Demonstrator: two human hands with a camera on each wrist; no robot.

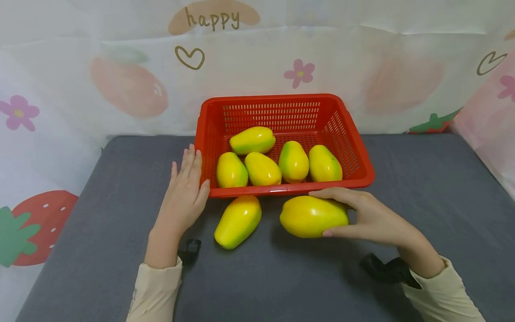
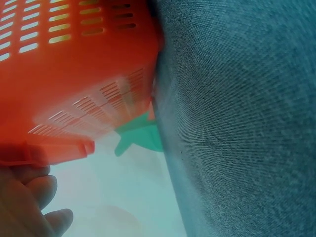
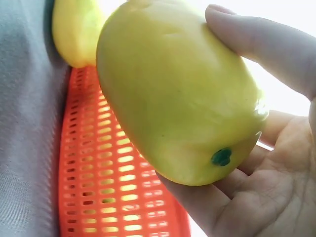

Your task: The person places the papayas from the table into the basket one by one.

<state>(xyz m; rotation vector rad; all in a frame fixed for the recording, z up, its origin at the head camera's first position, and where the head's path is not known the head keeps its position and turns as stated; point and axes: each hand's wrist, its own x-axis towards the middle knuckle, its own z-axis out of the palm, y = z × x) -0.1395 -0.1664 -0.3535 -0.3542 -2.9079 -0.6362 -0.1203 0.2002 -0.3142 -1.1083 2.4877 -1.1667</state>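
My right hand point(image 1: 374, 217) grips a yellow-green papaya point(image 1: 311, 217) between thumb and fingers, just in front of the red plastic basket point(image 1: 277, 191). In the right wrist view, a small dark green stem nub shows on the held papaya point(image 3: 173, 94). Along the basket's left rim lies my left hand point(image 1: 183, 197), its fingers fairly straight and touching the rim; the left wrist view shows its fingertips point(image 2: 42, 190) at the rim's edge. Several papayas point(image 1: 263, 170) lie inside the basket. Another papaya point(image 1: 238, 222) rests on the grey surface before the basket's front wall.
A grey cloth-covered table point(image 1: 249, 286) carries everything. Behind the basket hangs a pale printed curtain point(image 1: 249, 58) with fruit, flowers and hearts. Dark wrist straps show at the left wrist point(image 1: 190, 251) and the right wrist point(image 1: 388, 269).
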